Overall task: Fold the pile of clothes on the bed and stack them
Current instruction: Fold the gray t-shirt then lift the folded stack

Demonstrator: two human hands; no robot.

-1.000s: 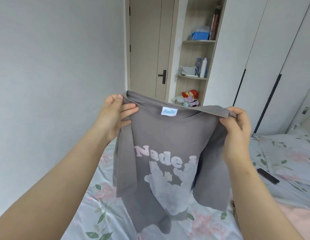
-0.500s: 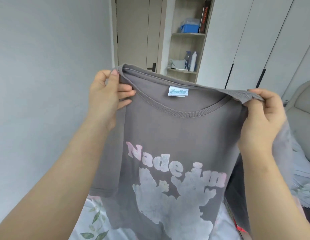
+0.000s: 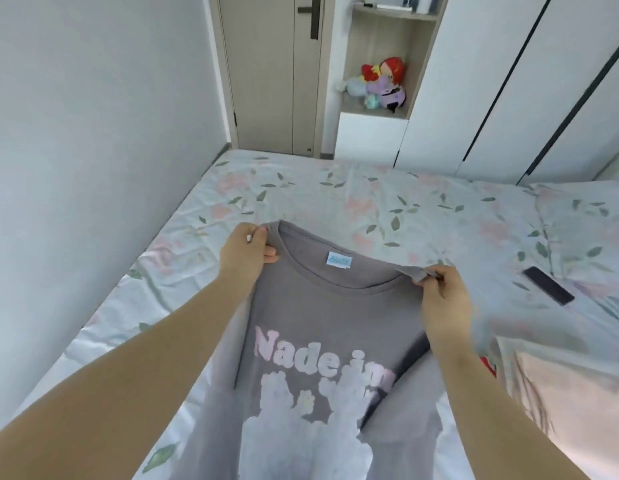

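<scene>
T-shirt (image 3: 322,306): matt grey cloth | bed sheet (image 3: 335,202): smooth, sheeny fabric

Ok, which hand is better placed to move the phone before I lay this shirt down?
Probably the right hand: it grips the shirt on the side where the phone lies on the bed. The left hand holds the far shoulder.

Left hand (image 3: 247,252) and right hand (image 3: 443,292) each pinch a shoulder of the grey T-shirt (image 3: 322,341), print facing near, above the floral bed (image 3: 335,195); dark phone (image 3: 547,285) lies at right.
</scene>
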